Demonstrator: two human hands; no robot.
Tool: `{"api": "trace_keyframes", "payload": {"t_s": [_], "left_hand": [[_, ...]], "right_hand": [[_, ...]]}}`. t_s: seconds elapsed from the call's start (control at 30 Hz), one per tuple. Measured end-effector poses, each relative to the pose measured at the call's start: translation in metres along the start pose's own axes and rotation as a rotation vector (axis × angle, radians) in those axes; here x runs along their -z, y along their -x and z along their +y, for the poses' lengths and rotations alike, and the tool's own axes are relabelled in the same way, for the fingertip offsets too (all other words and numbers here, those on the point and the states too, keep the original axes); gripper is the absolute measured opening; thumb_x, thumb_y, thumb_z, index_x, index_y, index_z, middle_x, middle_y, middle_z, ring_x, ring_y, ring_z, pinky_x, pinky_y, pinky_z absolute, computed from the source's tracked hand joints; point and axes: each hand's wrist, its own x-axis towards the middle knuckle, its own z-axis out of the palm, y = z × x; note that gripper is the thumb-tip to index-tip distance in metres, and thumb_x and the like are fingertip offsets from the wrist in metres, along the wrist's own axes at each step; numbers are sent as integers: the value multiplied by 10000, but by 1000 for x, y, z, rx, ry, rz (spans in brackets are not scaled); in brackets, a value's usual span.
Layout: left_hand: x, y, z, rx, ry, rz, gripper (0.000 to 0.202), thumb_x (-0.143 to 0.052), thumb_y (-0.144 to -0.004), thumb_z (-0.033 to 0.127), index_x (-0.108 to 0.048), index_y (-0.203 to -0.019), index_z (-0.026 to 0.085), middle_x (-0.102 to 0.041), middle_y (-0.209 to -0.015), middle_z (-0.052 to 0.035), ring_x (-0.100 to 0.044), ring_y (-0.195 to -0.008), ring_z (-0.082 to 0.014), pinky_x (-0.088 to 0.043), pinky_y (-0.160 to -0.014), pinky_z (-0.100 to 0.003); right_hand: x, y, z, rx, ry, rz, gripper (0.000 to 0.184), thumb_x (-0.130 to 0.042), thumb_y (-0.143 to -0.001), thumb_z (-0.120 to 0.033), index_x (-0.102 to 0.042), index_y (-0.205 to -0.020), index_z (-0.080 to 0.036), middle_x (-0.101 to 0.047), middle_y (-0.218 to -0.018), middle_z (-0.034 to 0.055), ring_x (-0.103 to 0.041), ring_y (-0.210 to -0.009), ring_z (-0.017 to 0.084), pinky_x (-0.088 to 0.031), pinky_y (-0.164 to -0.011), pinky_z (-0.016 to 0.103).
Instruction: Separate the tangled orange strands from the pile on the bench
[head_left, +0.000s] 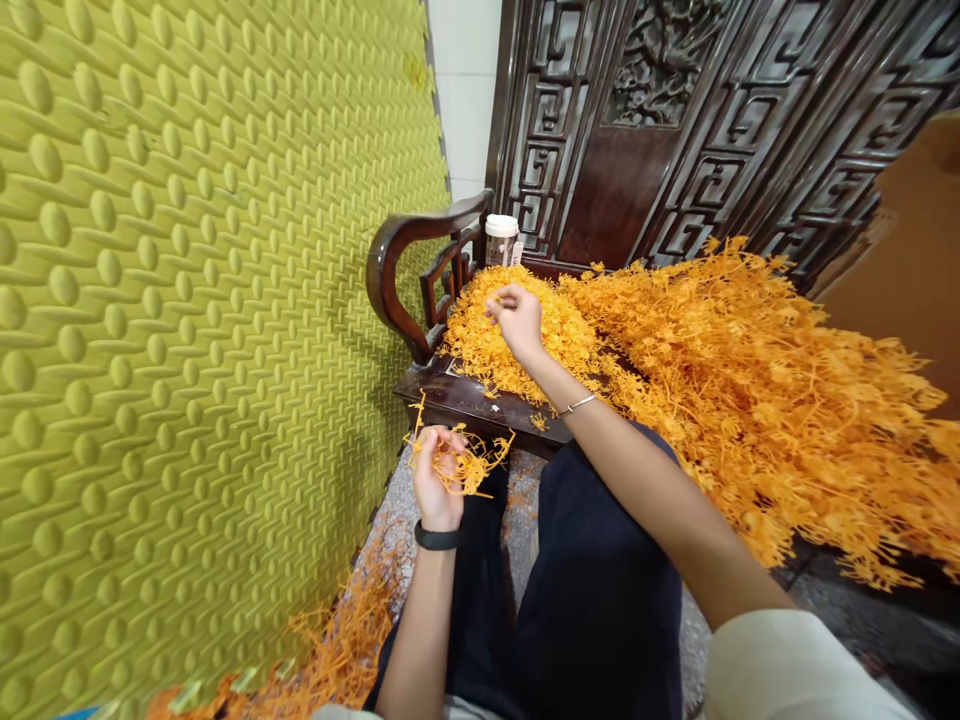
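Observation:
My left hand [436,485], with a black band at its wrist, is closed around a loose bunch of thin orange plastic stems [472,470] with small branching tips. It is low, in front of the wooden seat's edge [510,408]. My right hand [519,322], with a thin bangle on the wrist, hovers over a heap of small yellow-orange plastic flower pieces [480,345] on the seat. Its thumb and fingertips are pinched together; what they hold, if anything, is too small to make out.
A large mass of orange plastic flower sprays [750,400] spreads across the seat at right. A lidded paper cup [501,240] stands by the curved armrest [382,265]. Yellow-green foam matting [225,300] rises at left. Orange stems [360,600] litter the floor. Behind is a carved backrest [622,180].

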Motion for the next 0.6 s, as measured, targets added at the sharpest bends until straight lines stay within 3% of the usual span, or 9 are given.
{"api": "trace_keyframes", "payload": {"t_s": [0.1, 0.2, 0.3, 0.43, 0.53, 0.6], "left_hand": [[-2, -2, -1, 69, 23, 42, 182, -546, -749, 338, -608, -762, 167, -594, -678, -8, -562, -677, -101, -438, -716, -226], [-4, -4, -1, 165, 90, 47, 270, -512, -771, 377, -630, -866, 153, -638, -810, -48, -586, -762, -116, -438, -781, -246], [-7, -3, -1, 214, 91, 12, 309, -484, -791, 398, -624, -924, 156, -643, -903, -70, -588, -797, -125, -442, -788, -262], [-7, -2, 1, 193, 51, -23, 338, -477, -796, 410, -607, -999, 174, -620, -1021, -81, -584, -843, -138, -449, -777, -278], [-5, -4, 1, 169, 31, -40, 333, -467, -804, 387, -599, -1037, 190, -601, -1082, -80, -578, -885, -145, -447, -801, -290], [-3, -5, 1, 161, 35, -39, 323, -459, -812, 368, -597, -1049, 197, -595, -1100, -81, -576, -897, -147, -449, -807, -294]], "right_hand": [[19, -25, 6, 62, 212, 51, 62, -518, -701, -163, -536, -757, -144, -537, -655, 20, -536, -666, 144, -434, -708, 299], [35, -39, 17, -33, 342, 96, 103, -529, -674, -149, -572, -765, -126, -549, -708, 42, -538, -714, 167, -429, -745, 328], [51, -48, 25, -161, 335, 105, 311, -544, -657, -145, -569, -963, -104, -574, -852, 78, -547, -767, 186, -429, -759, 343], [63, -51, 27, -80, 346, 105, 574, -605, -615, -113, -477, -1175, -121, -512, -1115, 124, -525, -921, 217, -398, -837, 359], [60, -45, 22, -53, 336, 41, 425, -594, -641, -118, -550, -1064, -98, -525, -1097, 131, -533, -922, 213, -405, -839, 368], [54, -35, 15, -19, 278, -100, 256, -575, -667, -115, -598, -921, -90, -581, -987, 113, -553, -871, 191, -429, -813, 353]]}}
